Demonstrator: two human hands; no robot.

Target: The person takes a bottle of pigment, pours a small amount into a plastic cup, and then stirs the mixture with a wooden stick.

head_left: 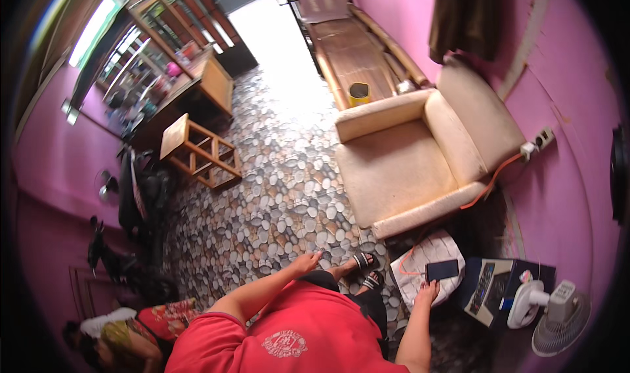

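Observation:
My right hand grips a dark smartphone by its near left corner. The phone is above a whitish, creased bag or cover by the armchair. Out in front of my red shirt, my left hand hangs over the pebble-patterned floor, its fingers loosely apart and holding nothing visible. An orange cable runs from a wall socket down past the armchair, and an orange line also crosses the whitish bag. Whether it reaches the phone I cannot tell.
A cream armchair stands ahead. At right are a boxy speaker-like unit and a white fan. Left are a wooden stool, a cluttered cabinet and a dark motorbike. Other people are at lower left.

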